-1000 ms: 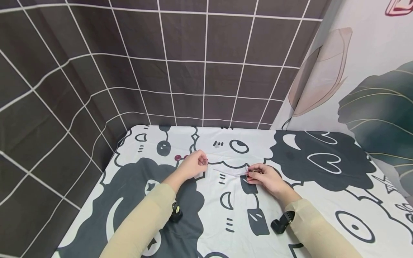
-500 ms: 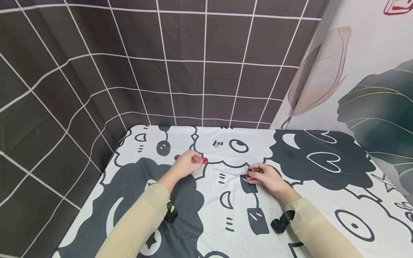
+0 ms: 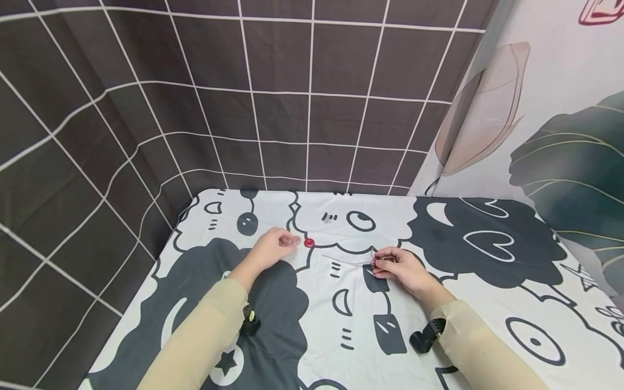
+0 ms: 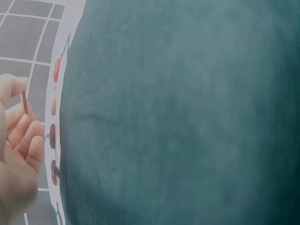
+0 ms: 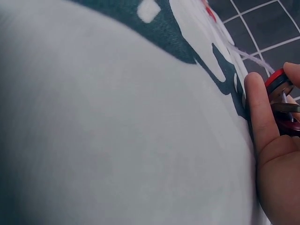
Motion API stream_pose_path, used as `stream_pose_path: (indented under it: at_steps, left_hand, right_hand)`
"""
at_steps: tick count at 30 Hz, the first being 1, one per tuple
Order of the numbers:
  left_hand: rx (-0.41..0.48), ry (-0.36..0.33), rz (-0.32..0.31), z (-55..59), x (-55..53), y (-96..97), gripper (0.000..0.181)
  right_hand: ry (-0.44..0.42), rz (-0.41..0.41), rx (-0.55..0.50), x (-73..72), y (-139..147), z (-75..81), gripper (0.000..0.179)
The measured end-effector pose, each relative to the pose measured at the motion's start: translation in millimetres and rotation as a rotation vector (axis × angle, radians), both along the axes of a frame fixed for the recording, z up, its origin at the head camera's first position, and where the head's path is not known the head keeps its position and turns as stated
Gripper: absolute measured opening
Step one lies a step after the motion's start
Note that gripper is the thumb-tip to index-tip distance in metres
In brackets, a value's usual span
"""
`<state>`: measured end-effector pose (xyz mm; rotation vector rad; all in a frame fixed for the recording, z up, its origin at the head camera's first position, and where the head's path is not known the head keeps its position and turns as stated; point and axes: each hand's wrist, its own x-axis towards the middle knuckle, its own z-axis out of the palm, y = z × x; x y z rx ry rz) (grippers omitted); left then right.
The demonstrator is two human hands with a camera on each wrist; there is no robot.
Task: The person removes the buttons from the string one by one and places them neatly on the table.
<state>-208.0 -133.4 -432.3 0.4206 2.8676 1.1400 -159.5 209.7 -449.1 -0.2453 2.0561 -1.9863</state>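
Observation:
My left hand (image 3: pixel 270 250) pinches a pale pink button (image 3: pixel 297 240) between thumb and fingertips, over the cloth. In the left wrist view this button (image 4: pixel 25 102) stands edge-on in the fingers. A red button (image 3: pixel 309 242) lies on the cloth just right of the left fingertips. My right hand (image 3: pixel 400 269) holds a bunch of buttons; a red and black one (image 5: pixel 277 82) shows by its thumb in the right wrist view, with darker ones partly hidden below. A thin white string (image 3: pixel 346 262) runs left from this hand across the cloth.
The cloth (image 3: pixel 363 368) has a black and white cartoon print. Several more buttons, including a dark red one (image 4: pixel 52 136), lie in a row near the left hand. A dark grid curtain (image 3: pixel 283 119) hangs behind, and a leaf-print curtain (image 3: pixel 560 162) at the right.
My left hand has moved left, uncovering the red button on the cloth, and the pale pink button now shows in its fingertips. The right hand stays in place.

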Motion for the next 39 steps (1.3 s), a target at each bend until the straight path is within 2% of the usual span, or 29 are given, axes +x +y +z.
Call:
stream_pose_path:
  at_steps: [9,18,25,31,39]
  left_hand:
    - [-0.01,-0.001,0.02,1.9,0.6,-9.7,0.021]
    - [-0.037,-0.031,0.048,7.0,3.0,-20.4,0.027]
    - [-0.039,-0.021,0.073,7.7,3.8,-29.7,0.035]
    - [-0.055,-0.016,0.069,8.5,4.7,-35.3,0.024]
    - [-0.058,0.008,0.084,5.0,5.0,-44.3,0.022]
  right_hand:
    - [0.009,-0.009,0.008,-0.3,-0.4,-2.0,0.036]
    - [0.008,-0.01,0.024,-0.8,-0.8,-2.6,0.035]
    - [0.004,-0.01,0.025,0.4,-1.5,-1.6,0.037]
    - [0.011,-0.013,0.03,0.9,-1.4,-0.6,0.037]
    - [-0.003,-0.021,0.038,0.4,-1.0,-1.2,0.036]
